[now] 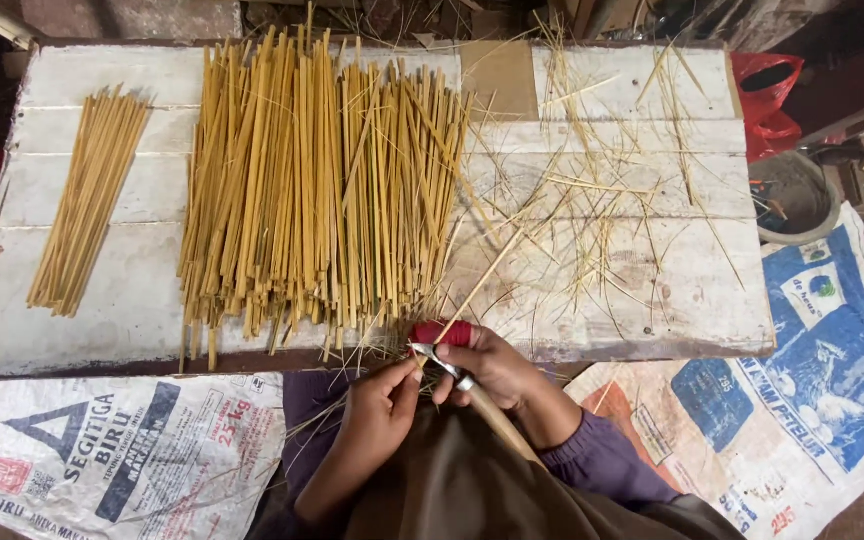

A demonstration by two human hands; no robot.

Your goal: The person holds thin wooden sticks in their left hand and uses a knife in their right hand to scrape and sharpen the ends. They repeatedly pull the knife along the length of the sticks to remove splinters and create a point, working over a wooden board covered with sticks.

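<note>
— what was in hand at that moment?

— the shaving or splitting of one stick, by my reading. the right hand was wrapped shut around a small knife with a pale wooden handle and short metal blade, and a red cloth wrap showed on its forefinger. the left hand had its fingertips pinched on the near end of a thin yellow bamboo strip, right at the blade.

— and where did the strip lie?

— it slanted up and away from the hands over the near edge of the worn white plank board, its far end among the loose pale shavings.

— what else was on the board?

— a big heap of yellow bamboo sticks in the middle, and a smaller neat bundle of thinner sticks well apart at the left. printed woven sacks covered the floor below.

— what did the next move call for?

— i judged a steady pull of strip against blade, edge kept shallow, thumb clear of the metal, so the strip thinned evenly without snapping.
</note>
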